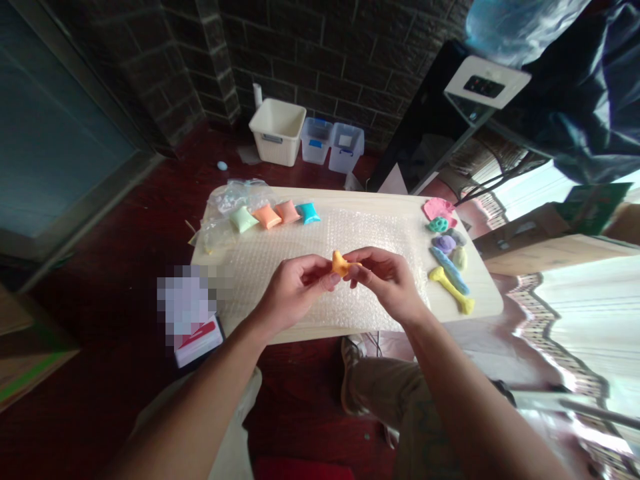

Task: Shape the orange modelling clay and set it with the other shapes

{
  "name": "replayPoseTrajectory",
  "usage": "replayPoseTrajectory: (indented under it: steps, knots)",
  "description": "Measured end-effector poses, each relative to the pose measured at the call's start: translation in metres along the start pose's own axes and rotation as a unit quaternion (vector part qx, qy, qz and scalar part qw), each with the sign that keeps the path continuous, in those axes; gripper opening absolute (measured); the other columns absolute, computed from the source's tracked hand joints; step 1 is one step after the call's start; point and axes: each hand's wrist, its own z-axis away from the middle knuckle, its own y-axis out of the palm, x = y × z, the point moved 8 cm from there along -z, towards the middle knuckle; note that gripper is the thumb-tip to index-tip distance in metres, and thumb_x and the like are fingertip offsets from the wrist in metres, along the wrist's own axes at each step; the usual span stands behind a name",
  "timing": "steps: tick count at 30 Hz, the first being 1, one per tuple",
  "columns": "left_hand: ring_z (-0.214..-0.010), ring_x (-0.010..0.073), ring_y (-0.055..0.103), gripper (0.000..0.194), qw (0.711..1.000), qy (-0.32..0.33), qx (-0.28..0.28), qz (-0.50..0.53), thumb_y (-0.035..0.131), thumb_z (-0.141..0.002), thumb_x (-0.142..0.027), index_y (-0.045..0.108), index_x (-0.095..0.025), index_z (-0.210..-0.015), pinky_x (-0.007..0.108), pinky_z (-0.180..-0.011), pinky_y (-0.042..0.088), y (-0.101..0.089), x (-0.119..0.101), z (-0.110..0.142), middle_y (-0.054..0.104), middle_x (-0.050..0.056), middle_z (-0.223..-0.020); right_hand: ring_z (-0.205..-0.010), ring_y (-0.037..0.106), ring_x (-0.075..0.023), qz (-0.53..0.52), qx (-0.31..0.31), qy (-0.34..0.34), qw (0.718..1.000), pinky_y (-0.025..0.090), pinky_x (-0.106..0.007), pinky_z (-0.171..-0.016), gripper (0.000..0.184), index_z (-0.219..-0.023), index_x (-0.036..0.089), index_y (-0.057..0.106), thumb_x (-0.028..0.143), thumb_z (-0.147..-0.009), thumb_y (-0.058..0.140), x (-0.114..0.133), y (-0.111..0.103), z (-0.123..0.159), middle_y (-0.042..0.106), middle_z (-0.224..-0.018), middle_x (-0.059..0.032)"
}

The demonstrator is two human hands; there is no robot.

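Between my two hands, above the bubble wrap [280, 273], is a small lump of orange modelling clay [340, 264] with a knob on top and a thin end to the right. My left hand [297, 283] pinches its left side between thumb and fingers. On its other side my right hand [383, 277] grips the thin end, fingers closed. Clay packets in green [243, 219], orange [267, 216], pink [287, 212] and blue [309, 213] lie along the table's back left. Shaped clay pieces rest at the right, among them a yellow bone shape [453, 291] and a blue stick [450, 269].
Clear plastic bags [240, 197] lie on the table's [480, 297] back left corner. A pink clay piece [440, 210], a teal one [439, 225] and a purple one [444, 244] sit at the right. Beyond the table stand a cream bin [279, 143] and two clear tubs [316, 143].
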Motion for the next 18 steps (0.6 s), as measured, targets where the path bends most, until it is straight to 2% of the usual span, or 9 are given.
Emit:
replayPoseTrajectory:
  steps: [2,4,8,11,15,18]
  knots:
    - [-0.096,0.0211,0.076,0.029,0.999,0.017,-0.001,-0.036,0.083,-0.095,-0.043,0.082,-0.017,-0.108,0.029,-0.085,0.057,0.000,-0.003,0.001,0.083,0.008,-0.105,-0.079,0.072,-0.0168,0.014,0.002,-0.005,1.000,0.059,-0.030,-0.068,0.033,-0.110,0.020,0.085,0.038,-0.084,0.094,-0.001,0.002,0.000,0.080,-0.095,-0.0067]
    - [-0.096,0.0217,0.076,0.028,0.997,0.028,-0.008,-0.072,0.082,-0.096,-0.043,0.082,-0.018,-0.109,0.029,-0.084,0.057,0.001,-0.006,0.002,0.083,0.007,-0.105,-0.083,0.072,-0.0181,0.040,-0.001,-0.035,0.999,0.059,-0.031,-0.070,0.028,-0.105,0.020,0.085,0.034,-0.083,0.095,0.002,0.003,0.001,0.079,-0.095,-0.0068]
    - [-0.095,0.0219,0.077,0.030,0.993,0.042,-0.018,-0.107,0.080,-0.097,-0.046,0.082,-0.019,-0.110,0.029,-0.084,0.057,0.000,-0.008,0.003,0.083,0.007,-0.105,-0.078,0.070,-0.0176,0.071,-0.018,-0.083,0.994,0.057,-0.032,-0.068,0.019,-0.095,0.020,0.086,0.034,-0.085,0.094,0.011,0.001,0.001,0.078,-0.088,-0.0061]
    - [-0.097,0.0231,0.077,0.038,0.992,0.036,-0.008,-0.123,0.081,-0.096,-0.049,0.081,-0.019,-0.120,0.030,-0.084,0.057,0.000,-0.006,0.003,0.084,0.009,-0.110,-0.072,0.070,-0.0172,0.050,-0.034,-0.056,0.997,0.059,-0.033,-0.065,0.024,-0.095,0.021,0.085,0.041,-0.086,0.093,0.011,-0.003,0.001,0.079,-0.085,-0.0055]
    - [-0.080,0.0201,0.073,0.034,0.984,0.035,0.004,-0.173,0.075,-0.100,-0.050,0.085,-0.018,-0.108,0.027,-0.070,0.053,0.000,-0.007,0.003,0.083,0.007,-0.091,-0.071,0.070,-0.0165,0.026,-0.029,-0.014,0.999,0.060,-0.032,-0.066,0.031,-0.096,0.019,0.084,0.045,-0.083,0.095,0.005,-0.001,0.000,0.079,-0.084,-0.0049]
    - [-0.072,0.0189,0.071,0.032,0.984,0.029,-0.007,-0.174,0.078,-0.097,-0.049,0.086,-0.018,-0.103,0.026,-0.066,0.050,-0.002,-0.007,0.003,0.080,0.005,-0.079,-0.075,0.070,-0.0166,0.004,-0.008,0.015,1.000,0.061,-0.031,-0.068,0.037,-0.102,0.018,0.083,0.044,-0.079,0.098,-0.002,0.003,-0.001,0.079,-0.087,-0.0054]
